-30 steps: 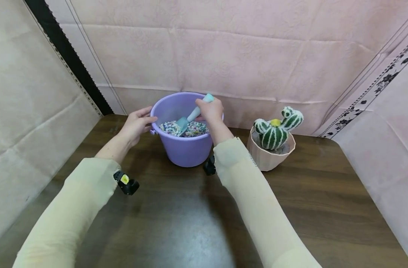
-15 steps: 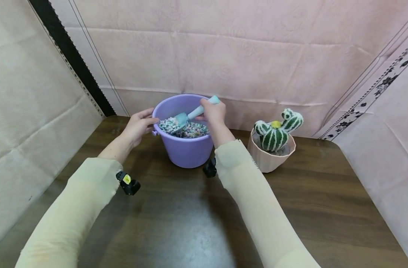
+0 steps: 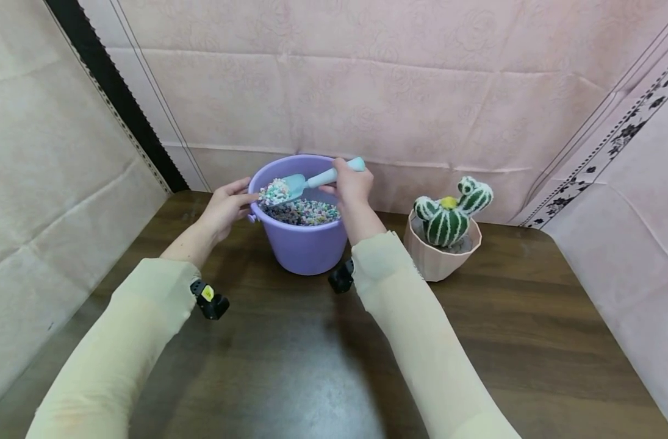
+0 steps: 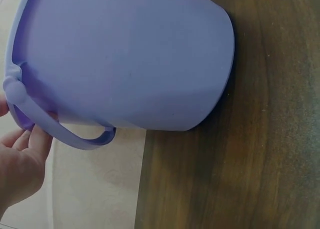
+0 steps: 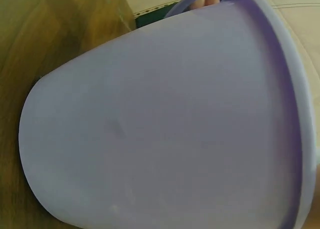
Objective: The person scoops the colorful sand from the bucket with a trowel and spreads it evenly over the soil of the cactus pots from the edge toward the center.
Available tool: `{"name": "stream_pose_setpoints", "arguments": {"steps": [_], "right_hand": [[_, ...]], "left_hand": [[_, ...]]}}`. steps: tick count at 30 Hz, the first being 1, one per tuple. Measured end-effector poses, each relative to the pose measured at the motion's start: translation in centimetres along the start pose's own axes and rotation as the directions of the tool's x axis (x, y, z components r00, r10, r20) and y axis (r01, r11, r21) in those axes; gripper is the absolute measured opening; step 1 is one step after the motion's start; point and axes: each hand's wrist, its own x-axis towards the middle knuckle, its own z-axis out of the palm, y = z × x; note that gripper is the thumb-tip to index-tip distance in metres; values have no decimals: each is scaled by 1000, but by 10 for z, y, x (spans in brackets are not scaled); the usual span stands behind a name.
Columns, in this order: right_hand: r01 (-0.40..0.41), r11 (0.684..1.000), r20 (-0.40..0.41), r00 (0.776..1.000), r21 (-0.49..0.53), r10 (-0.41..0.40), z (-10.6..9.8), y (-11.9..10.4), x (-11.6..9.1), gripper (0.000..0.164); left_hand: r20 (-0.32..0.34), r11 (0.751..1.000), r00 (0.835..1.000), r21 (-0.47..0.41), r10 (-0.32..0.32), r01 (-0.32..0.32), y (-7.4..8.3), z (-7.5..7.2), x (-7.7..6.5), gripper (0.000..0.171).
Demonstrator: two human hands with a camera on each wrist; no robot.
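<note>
A purple bucket (image 3: 306, 251) stands upright on the table, part filled with small multicoloured beads (image 3: 312, 213). At its left side my left hand (image 3: 224, 210) grips the rim, thumb on top and fingers outside. The left wrist view shows those fingers (image 4: 40, 141) beside the bucket's handle (image 4: 65, 134). My right hand (image 3: 354, 186) holds a light blue toy shovel (image 3: 323, 178) by its handle above the beads. The blade, tilted to the left, bears a heap of beads (image 3: 274, 192). In the right wrist view the bucket wall (image 5: 165, 124) hides the shovel.
To the right of the bucket stands a pale pink pot (image 3: 442, 262) with a knitted green cactus (image 3: 449, 225). The brown wooden table (image 3: 290, 366) stretches out in front. Pale cloth (image 3: 366, 103) hangs behind and at both sides.
The shovel has risen out of the beads, carrying a heap on its blade, and its handle has swung lower to the right. My left hand has stayed at the rim.
</note>
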Motion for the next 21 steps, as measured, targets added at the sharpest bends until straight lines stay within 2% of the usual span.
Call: {"name": "stream_pose_setpoints", "arguments": {"steps": [4,12,18,21], "right_hand": [[-15,999,-8,1000,52,15,-1,-2,-1,15],[-52,988,-38,998,142,58,-5,-9,-2,15],[-76,981,-41,996,177,85,-11,-14,-1,34],[-84,979,-39,995,185,93,-15,-17,-1,36]], "left_hand": [[9,1000,1000,0,0,0,-2,-1,0,61],[16,1000,1000,-8,-2,3,-1,-2,-1,61],[21,1000,1000,-12,-4,4,-1,-2,0,60],[19,1000,1000,-12,-5,5,0,-2,0,60]]}}
